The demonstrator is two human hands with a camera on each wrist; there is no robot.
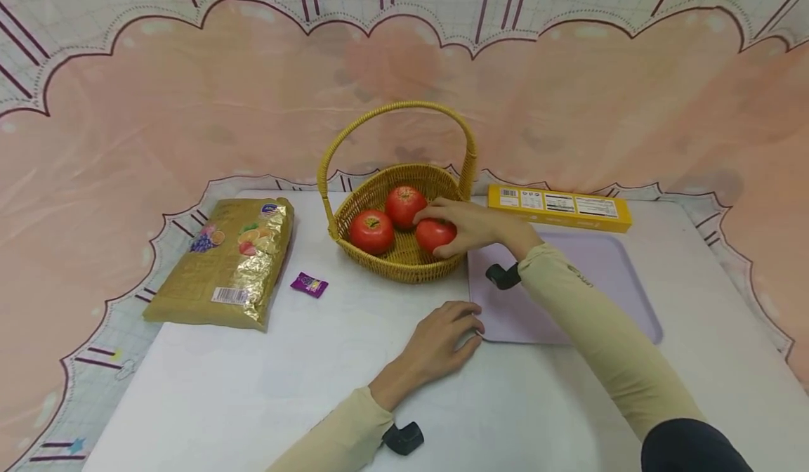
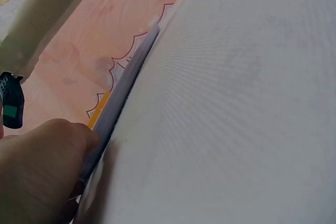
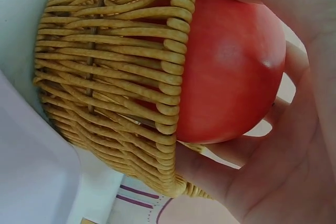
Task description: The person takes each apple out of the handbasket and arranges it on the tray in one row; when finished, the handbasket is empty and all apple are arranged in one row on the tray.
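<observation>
My right hand (image 1: 468,226) curls its fingers and thumb around a red apple (image 1: 435,234) at the right side of the wicker basket (image 1: 407,272). Close up in the right wrist view, the glossy apple (image 3: 231,66) sits against the woven rim (image 3: 173,77), with the palm behind it. Two more red apples, one at left (image 1: 371,232) and one at the back (image 1: 406,206), lie in the basket. My left hand (image 1: 439,342) holds the near left corner of the pale purple tray (image 1: 607,275); in the left wrist view its fingers (image 2: 89,137) meet the tray edge (image 2: 126,85).
A gold snack bag (image 1: 221,265) lies at the left, with a small purple wrapped candy (image 1: 309,284) beside it. Behind the tray lies a long yellow box (image 1: 559,207). The basket's tall handle (image 1: 398,105) arches over the fruit. A patterned cloth hangs behind the white table (image 1: 253,388).
</observation>
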